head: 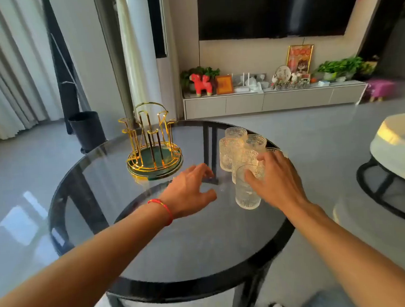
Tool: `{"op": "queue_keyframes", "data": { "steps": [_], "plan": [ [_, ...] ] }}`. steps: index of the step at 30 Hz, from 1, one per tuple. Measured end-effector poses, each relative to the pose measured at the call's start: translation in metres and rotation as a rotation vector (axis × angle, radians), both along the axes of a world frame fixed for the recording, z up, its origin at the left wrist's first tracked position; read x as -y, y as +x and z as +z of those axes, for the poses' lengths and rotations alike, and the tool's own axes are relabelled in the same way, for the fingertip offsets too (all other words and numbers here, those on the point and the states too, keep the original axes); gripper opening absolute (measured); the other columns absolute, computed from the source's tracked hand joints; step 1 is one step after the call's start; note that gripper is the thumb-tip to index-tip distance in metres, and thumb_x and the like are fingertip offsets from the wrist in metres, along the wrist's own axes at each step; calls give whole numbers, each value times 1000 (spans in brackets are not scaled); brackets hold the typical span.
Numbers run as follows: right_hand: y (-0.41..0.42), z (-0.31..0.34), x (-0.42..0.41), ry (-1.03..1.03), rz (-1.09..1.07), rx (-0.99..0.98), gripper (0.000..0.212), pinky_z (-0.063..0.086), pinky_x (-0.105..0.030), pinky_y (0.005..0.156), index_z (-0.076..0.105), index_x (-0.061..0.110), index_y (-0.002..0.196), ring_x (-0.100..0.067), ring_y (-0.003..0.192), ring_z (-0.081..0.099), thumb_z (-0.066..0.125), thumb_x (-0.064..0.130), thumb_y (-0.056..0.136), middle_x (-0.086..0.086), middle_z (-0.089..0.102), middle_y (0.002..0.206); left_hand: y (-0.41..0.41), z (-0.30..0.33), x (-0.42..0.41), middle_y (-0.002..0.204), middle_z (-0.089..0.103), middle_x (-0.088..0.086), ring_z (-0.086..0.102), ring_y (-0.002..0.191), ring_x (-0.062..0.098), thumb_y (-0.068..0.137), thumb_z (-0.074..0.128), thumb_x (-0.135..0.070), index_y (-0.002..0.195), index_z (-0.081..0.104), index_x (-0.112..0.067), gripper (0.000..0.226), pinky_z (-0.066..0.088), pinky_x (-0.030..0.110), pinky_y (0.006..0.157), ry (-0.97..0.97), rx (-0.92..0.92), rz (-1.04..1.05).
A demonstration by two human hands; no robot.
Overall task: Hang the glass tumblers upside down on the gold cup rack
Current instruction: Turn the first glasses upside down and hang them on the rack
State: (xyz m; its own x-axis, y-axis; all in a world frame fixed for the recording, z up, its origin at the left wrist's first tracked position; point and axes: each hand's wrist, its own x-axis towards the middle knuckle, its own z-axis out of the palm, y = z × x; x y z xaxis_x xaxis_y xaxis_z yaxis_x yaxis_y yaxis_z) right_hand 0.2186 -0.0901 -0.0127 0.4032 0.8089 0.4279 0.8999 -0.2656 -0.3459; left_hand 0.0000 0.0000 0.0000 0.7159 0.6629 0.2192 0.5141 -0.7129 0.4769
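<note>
The gold cup rack stands on a green round base at the far left of the round dark glass table; no glass hangs on its prongs. Several ribbed glass tumblers stand upright in a cluster at the table's right side. My right hand is wrapped around the rim of the nearest tumbler, which still touches the tabletop. My left hand, with a red string on its wrist, hovers over the table between the rack and the tumblers, fingers apart and holding nothing.
A black bin stands on the floor behind the table at left. A white round table with a black frame is at the right. A TV console with ornaments lines the far wall.
</note>
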Motion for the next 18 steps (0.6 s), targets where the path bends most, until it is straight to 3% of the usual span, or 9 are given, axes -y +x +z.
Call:
{"op": "queue_keyframes", "data": {
  "steps": [3, 5, 8, 10, 14, 16, 18],
  "plan": [
    [-8, -21, 15, -67, -29, -117, 89, 52, -42, 84, 32, 15, 149, -34, 125, 54, 68, 63, 83, -14, 47, 145, -16, -5, 14, 126, 59, 6, 59, 103, 18, 88, 68, -34, 125, 51, -20, 43, 56, 35, 86, -18, 32, 10],
    [-8, -32, 13, -75, 2, -258, 97, 53, -44, 90, 24, 19, 154, -31, 132, 50, 73, 60, 81, -8, 44, 152, -26, -16, 21, 127, 57, 0, 60, 104, 13, 90, 66, -36, 127, 47, -27, 43, 59, 34, 83, -86, 86, 11],
    [0, -35, -2, 9, 7, -543, 86, 54, -40, 88, 40, 22, 142, -23, 120, 58, 81, 55, 74, 6, 57, 131, -31, -38, 23, 125, 55, -4, 61, 103, 10, 89, 68, -35, 135, 33, -37, 58, 60, 27, 77, -238, 288, 16],
    [1, -38, -8, -25, 5, -704, 84, 49, -34, 84, 41, 26, 138, -17, 111, 56, 84, 54, 71, 16, 52, 114, -26, -43, 19, 125, 52, -2, 63, 103, 11, 88, 70, -35, 139, 25, -39, 69, 61, 29, 79, -332, 335, 16],
    [-7, -35, -13, -49, 96, -696, 88, 50, -29, 85, 45, 33, 136, -11, 110, 57, 91, 53, 64, 17, 57, 116, -5, -38, 5, 127, 52, -5, 63, 102, 7, 83, 74, -49, 140, 28, -41, 74, 60, 26, 79, -478, 292, 4],
    [-19, -29, -16, -44, 244, -653, 84, 52, -31, 90, 49, 37, 130, -4, 109, 61, 91, 57, 60, 17, 64, 119, 3, -32, -2, 124, 55, -7, 67, 97, 8, 75, 78, -57, 140, 32, -42, 81, 61, 29, 78, -700, 362, -7],
    [-35, -23, -25, -52, 380, -595, 81, 55, -31, 89, 52, 38, 127, -5, 106, 64, 91, 56, 58, 14, 67, 116, 3, -26, -10, 117, 65, -6, 70, 95, 9, 70, 84, -50, 140, 34, -41, 87, 63, 35, 76, -920, 452, -20]
  ]
}}
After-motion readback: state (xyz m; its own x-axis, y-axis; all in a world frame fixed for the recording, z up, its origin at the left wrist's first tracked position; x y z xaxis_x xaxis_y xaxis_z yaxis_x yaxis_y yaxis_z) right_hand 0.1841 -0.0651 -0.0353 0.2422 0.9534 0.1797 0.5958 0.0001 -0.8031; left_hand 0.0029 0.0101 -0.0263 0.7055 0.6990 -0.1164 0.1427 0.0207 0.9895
